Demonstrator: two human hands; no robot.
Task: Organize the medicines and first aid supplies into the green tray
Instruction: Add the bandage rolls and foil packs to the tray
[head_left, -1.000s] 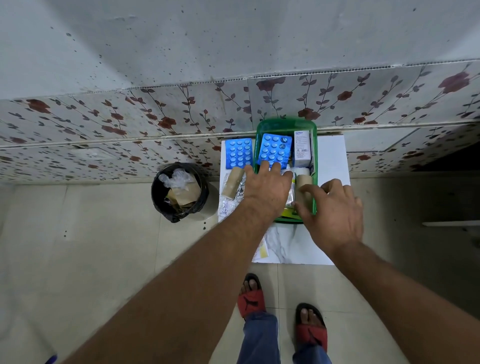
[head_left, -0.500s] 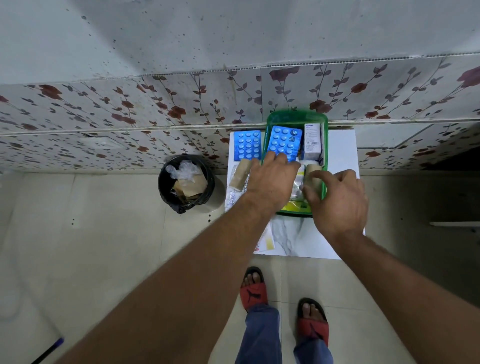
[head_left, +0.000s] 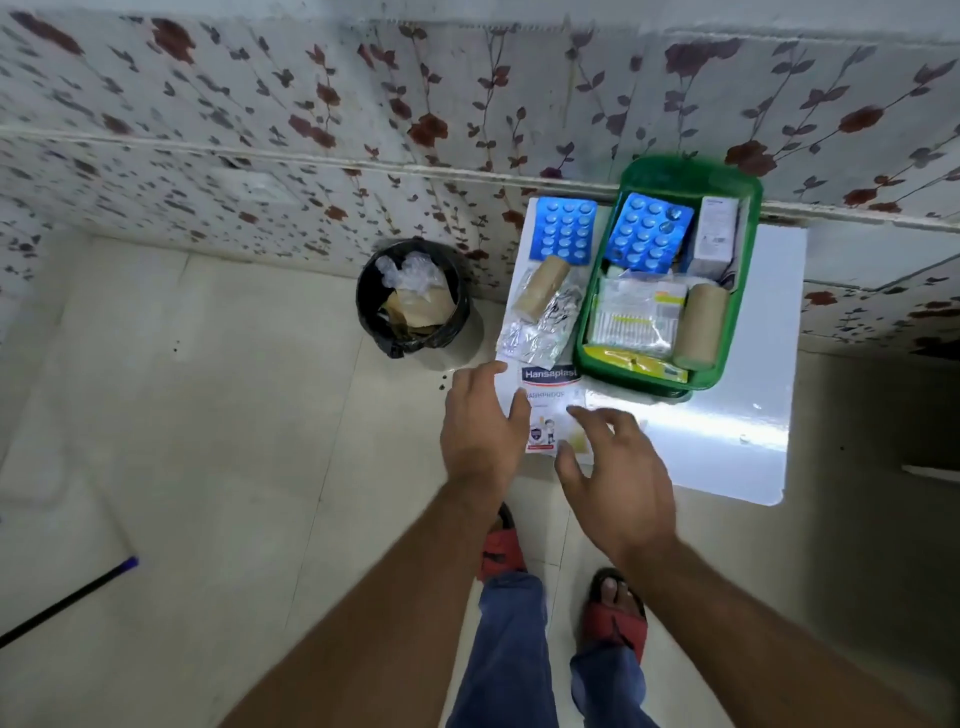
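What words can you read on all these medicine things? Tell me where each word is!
"Hansaplast": white letters on the blue band of the plaster packet lying between the two hands.
"WASHPROOF", or close to it: just below on that packet, first letters partly hidden.
White box in the green tray: print too small to read.
Yellow pack and clear packet: print too blurred.
Blue pill strips: no words visible.

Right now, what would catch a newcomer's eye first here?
The green tray at the far end of the white table, packed with a blue pill strip, a bandage roll and packets. Nearer, both hands hover open over a Hansaplast packet, and a black bin stands left of the table.
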